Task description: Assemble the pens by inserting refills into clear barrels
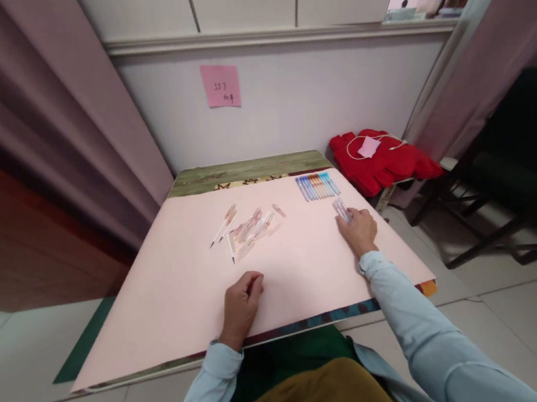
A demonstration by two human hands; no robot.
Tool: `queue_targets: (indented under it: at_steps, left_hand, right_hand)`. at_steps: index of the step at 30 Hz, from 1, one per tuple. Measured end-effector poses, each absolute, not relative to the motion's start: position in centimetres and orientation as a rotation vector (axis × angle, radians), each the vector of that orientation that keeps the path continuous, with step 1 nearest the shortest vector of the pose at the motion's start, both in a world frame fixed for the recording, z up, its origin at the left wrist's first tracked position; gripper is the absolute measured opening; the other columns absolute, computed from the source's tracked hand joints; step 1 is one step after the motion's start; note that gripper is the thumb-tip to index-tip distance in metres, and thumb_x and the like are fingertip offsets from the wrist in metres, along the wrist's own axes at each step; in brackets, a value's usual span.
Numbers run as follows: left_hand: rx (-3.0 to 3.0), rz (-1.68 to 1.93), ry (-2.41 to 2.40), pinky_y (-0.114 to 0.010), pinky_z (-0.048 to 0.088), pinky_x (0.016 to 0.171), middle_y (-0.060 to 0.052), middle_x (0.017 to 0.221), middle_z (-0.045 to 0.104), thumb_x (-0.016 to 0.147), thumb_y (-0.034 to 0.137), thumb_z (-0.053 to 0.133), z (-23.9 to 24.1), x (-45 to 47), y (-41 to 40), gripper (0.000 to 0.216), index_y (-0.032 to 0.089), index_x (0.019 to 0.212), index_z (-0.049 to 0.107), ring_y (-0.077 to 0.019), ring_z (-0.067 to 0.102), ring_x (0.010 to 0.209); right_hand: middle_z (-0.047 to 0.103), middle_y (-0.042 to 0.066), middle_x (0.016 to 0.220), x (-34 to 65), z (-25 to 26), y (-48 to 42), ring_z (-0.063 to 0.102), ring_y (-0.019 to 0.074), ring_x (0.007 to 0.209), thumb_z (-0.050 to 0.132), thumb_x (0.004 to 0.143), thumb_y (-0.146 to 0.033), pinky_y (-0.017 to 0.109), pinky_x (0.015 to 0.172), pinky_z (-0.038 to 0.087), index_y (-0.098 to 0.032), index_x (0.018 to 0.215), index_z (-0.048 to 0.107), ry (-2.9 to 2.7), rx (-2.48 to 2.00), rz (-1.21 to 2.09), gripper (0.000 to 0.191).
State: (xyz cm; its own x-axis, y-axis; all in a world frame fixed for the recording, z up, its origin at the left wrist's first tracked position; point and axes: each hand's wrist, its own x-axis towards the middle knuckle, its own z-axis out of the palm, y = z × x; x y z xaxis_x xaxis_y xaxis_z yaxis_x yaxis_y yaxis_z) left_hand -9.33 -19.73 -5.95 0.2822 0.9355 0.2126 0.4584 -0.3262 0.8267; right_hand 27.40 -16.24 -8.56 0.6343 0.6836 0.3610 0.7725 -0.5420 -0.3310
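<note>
My left hand [242,300] rests on the pink table cover [188,304], fingers curled in loosely with nothing visible inside. My right hand [359,230] lies further right, its fingers closed round a clear pen [341,209] that sticks out past the fingertips. A loose heap of clear pens and pen parts [247,227] lies beyond my left hand. A neat row of blue and orange pens [317,185] lies at the far right of the cover, just beyond my right hand.
A red cloth bundle [382,160] with a white cable and pink mask sits on a stool to the right. A pink sticky note [220,85] hangs on the wall. Curtains flank both sides; a dark chair [517,175] stands right.
</note>
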Motion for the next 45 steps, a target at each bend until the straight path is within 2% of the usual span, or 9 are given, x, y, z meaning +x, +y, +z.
queue_targets:
  at_steps: [9, 15, 19, 27, 45]
  left_hand:
    - [1.904, 0.966, 1.224, -0.026, 0.050, 0.069, 0.001, 0.071, 0.068, 0.092, 0.038, 0.054, -6.3, -9.5, -19.8, 0.021, 0.021, 0.089, 0.065, -0.0159, 0.067, 0.068]
    - [1.866, 0.979, 1.191, -0.026, 0.051, 0.065, -0.001, 0.074, 0.070, 0.089, 0.040, 0.058, -6.3, -9.4, -20.0, 0.022, 0.020, 0.089, 0.066, -0.0156, 0.065, 0.066]
    - [1.872, 0.944, 1.188, -0.025, 0.049, 0.062, -0.001, 0.073, 0.069, 0.088, 0.039, 0.059, -6.1, -9.3, -20.0, 0.021, 0.019, 0.087, 0.067, -0.0143, 0.062, 0.063]
    - [1.965, 0.887, 1.165, -0.027, 0.048, 0.066, -0.002, 0.074, 0.067, 0.093, 0.036, 0.051, -5.8, -9.6, -20.1, 0.022, 0.020, 0.087, 0.065, -0.0155, 0.062, 0.067]
    - [1.971, 0.910, 1.128, -0.027, 0.044, 0.062, -0.003, 0.072, 0.065, 0.091, 0.031, 0.054, -5.5, -9.1, -20.7, 0.019, 0.018, 0.083, 0.066, -0.0153, 0.058, 0.063]
  right_hand:
    - [0.066, 0.018, 0.105, 27.9, -8.8, -16.4, 0.060, 0.0286, 0.093, 0.058, 0.085, -0.055, 0.038, 0.084, 0.041, -0.012, 0.110, 0.071, -1.063, -2.333, -0.186, 0.052]
    - [0.068, 0.017, 0.099, 29.1, -9.2, -16.4, 0.060, 0.0258, 0.086, 0.041, 0.093, -0.052, 0.035, 0.078, 0.040, -0.011, 0.106, 0.073, -0.921, -2.239, -0.099, 0.054]
    - [0.069, 0.017, 0.097, 29.2, -9.2, -16.5, 0.059, 0.0263, 0.084, 0.043, 0.091, -0.053, 0.035, 0.076, 0.039, -0.012, 0.102, 0.074, -0.909, -2.237, -0.104, 0.053]
    - [0.070, 0.016, 0.095, 29.5, -9.7, -16.4, 0.058, 0.0261, 0.082, 0.044, 0.090, -0.055, 0.034, 0.072, 0.037, -0.012, 0.102, 0.075, -0.931, -2.265, -0.126, 0.055]
    - [0.068, 0.017, 0.099, 29.3, -9.5, -17.1, 0.058, 0.0269, 0.082, 0.046, 0.090, -0.051, 0.036, 0.069, 0.037, -0.015, 0.106, 0.074, -0.977, -2.307, -0.080, 0.048]
